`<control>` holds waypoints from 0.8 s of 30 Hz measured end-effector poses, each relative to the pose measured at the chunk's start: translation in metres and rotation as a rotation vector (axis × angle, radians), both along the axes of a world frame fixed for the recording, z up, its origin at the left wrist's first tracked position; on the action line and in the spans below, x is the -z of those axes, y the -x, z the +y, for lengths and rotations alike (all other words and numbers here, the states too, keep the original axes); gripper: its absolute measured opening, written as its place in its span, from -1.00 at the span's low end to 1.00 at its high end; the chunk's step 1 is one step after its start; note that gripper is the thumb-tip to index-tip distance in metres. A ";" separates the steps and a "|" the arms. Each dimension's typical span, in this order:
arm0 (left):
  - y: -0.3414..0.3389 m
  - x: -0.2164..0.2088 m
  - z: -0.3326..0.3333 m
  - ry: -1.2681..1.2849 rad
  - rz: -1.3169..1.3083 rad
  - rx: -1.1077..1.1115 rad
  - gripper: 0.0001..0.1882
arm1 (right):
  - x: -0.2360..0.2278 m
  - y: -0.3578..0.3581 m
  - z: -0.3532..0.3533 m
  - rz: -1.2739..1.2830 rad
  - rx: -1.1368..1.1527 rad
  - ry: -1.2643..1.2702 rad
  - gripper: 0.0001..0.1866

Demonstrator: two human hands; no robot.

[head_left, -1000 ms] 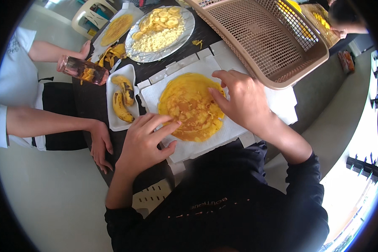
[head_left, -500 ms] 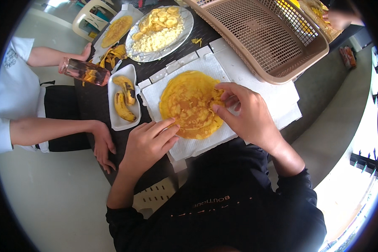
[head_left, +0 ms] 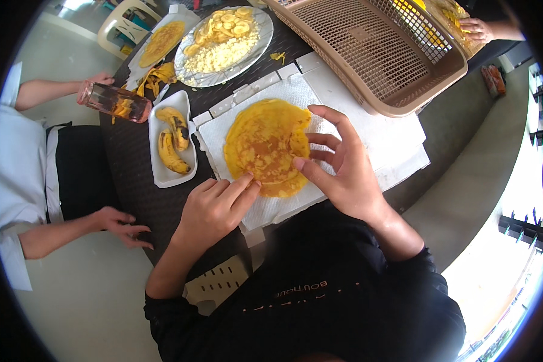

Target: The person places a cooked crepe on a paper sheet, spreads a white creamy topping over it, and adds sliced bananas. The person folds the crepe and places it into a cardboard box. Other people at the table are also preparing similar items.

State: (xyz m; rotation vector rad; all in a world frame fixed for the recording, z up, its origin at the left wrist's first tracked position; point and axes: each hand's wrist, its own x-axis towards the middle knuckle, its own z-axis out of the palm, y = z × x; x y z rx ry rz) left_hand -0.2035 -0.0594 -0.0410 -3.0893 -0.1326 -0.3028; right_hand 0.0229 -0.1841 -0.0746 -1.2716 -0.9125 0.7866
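A thin yellow pancake [head_left: 262, 142] with browned patches lies on a white paper towel [head_left: 214, 139]. Its right edge is turned inward in a small, uneven fold. At the near edge, my left hand [head_left: 214, 208] has its fingers together, gripping the pancake; its thumb is mostly hidden. Around the folded right edge curves my right hand [head_left: 344, 172], fingers spread. Its thumb tip touches the fold and its index fingertip is at the upper corner, with a gap between them.
Left of the towel, a white foam tray [head_left: 157, 166] holds two bananas [head_left: 174, 154]. Behind are a plate [head_left: 217, 78] of banana slices and crumbled white pieces, and another pancake [head_left: 161, 43]. A brown basket [head_left: 368, 99] stands far right. One person [head_left: 27, 163] holds a jar [head_left: 114, 102]; another's hand [head_left: 476, 29] shows far right.
My right hand's fingers have spread from a pinch, and the pancake's right edge is folded further inward. The left hand stays at the near edge. The person at left has shifted their lower hand and the jar.
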 end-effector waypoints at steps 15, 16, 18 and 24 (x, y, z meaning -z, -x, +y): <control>-0.003 0.000 0.015 0.235 -0.141 -0.046 -0.79 | -0.007 0.016 0.000 -0.436 0.043 -0.018 -0.11; -0.004 0.000 0.017 0.278 -0.159 -0.060 -0.79 | -0.007 0.017 0.001 -0.499 0.051 -0.022 -0.11; -0.006 -0.001 0.020 0.378 -0.183 -0.092 -0.81 | -0.006 0.016 0.002 -0.509 0.042 -0.021 -0.13; -0.016 -0.005 0.025 0.491 -0.176 -0.158 -0.84 | -0.005 0.015 0.006 -0.575 0.046 -0.028 -0.16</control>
